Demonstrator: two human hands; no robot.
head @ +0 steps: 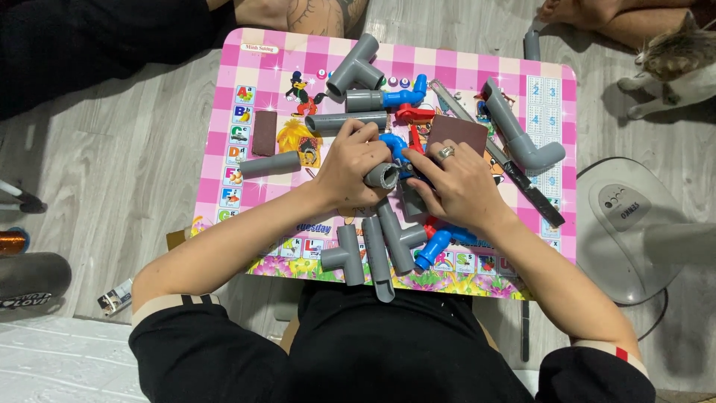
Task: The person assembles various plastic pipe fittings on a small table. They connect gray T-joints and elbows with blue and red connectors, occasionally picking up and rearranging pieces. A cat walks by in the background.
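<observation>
Grey pipe piece (382, 176) sits at the centre of the pink checkered tabletop (253, 71), gripped in the left hand (350, 166). Right hand (459, 185), ring on one finger, closes on the blue fitting (393, 143) touching it. Loose grey pipes (377, 250) lie just below.

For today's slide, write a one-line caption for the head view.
Both hands, left hand and right hand, grip a grey pipe piece above a pink checked table strewn with grey and blue fittings.

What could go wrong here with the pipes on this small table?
The long pipe juts past the near table edge; a forearm nudge may drop it. The left hand and right hand crowd around one short pipe, so fingers might get pinched. The cat could come closer.
</observation>
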